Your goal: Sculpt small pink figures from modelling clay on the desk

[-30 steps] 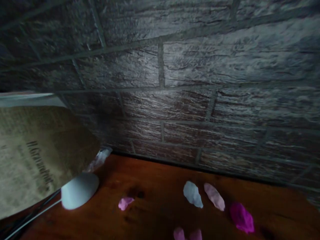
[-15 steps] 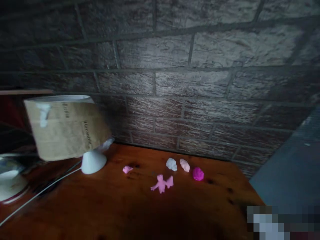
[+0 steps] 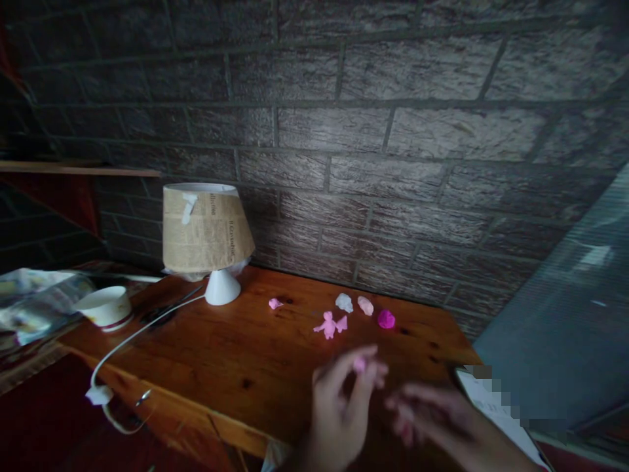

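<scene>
Above the table (image 3: 216,370), the left hand (image 3: 334,419) pinches a pink lump (image 3: 360,364).

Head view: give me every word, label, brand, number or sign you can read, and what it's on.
"…llection": sideways on the lampshade, upper part; first letters unclear.
"H.Grav…": sideways on the lampshade, toward its right; the remaining letters are unclear.
Finer print on the lampshade: too small to read.
White sheet at right: faint marks, too blurred to read.
Cup: no readable text.
</scene>
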